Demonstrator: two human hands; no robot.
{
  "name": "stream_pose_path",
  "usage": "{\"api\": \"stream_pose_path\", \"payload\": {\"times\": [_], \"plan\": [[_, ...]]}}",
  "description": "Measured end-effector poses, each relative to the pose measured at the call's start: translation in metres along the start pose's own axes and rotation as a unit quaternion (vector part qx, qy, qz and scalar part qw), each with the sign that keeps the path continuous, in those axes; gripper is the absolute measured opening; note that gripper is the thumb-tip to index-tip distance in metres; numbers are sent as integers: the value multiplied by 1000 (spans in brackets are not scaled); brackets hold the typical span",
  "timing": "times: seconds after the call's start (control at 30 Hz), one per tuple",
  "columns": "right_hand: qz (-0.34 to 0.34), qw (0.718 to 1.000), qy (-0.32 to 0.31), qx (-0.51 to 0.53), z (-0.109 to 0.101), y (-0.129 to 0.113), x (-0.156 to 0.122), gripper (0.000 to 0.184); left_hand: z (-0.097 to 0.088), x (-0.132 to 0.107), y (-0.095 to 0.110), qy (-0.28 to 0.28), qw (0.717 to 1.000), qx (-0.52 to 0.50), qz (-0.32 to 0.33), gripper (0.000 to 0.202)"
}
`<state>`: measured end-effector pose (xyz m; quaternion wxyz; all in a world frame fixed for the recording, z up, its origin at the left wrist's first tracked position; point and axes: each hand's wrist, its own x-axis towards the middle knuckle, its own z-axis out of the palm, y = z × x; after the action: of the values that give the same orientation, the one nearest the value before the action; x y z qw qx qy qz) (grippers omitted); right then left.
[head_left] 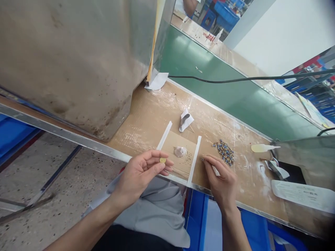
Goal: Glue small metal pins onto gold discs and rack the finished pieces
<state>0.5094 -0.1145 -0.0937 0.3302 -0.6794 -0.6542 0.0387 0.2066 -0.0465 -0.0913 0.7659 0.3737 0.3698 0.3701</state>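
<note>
"Where did the camera look from?"
"The wearer's head, facing forward and down; the workbench (146, 118) ran aslant."
"How near was it?"
"Close: the left hand (145, 169) and right hand (222, 177) showed large below centre."

I see a small yellow disc (162, 160) in the left hand (142, 170), facing me; the right hand (222, 177) pinches a tiny piece (202, 159). I can't discern that piece's shape.

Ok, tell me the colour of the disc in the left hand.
Yellow: the disc shows in the head view.
</note>
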Motion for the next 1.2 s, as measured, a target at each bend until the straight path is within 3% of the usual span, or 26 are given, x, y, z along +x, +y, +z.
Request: {"api": "stream_pose_path", "payload": {"times": [0.23, 0.43, 0.63, 0.9, 1.2], "plan": [[26, 999, 16, 24, 1, -10, 3, 17, 8, 8, 1, 0, 999, 35, 23, 21], [79, 988, 52, 119, 6, -38, 12, 9, 6, 10, -6, 18, 996, 69, 54, 19], [2, 992, 71, 104, 17, -65, 24, 12, 4, 7, -8, 9, 996, 63, 57, 21], [-82, 995, 49, 36, 28, -75, 29, 28, 3, 8, -11, 6, 995, 81, 64, 23], [-101, 994, 50, 0, 34, -78, 28, 30, 4, 7, -5, 11, 991, 111, 76, 21]]}}
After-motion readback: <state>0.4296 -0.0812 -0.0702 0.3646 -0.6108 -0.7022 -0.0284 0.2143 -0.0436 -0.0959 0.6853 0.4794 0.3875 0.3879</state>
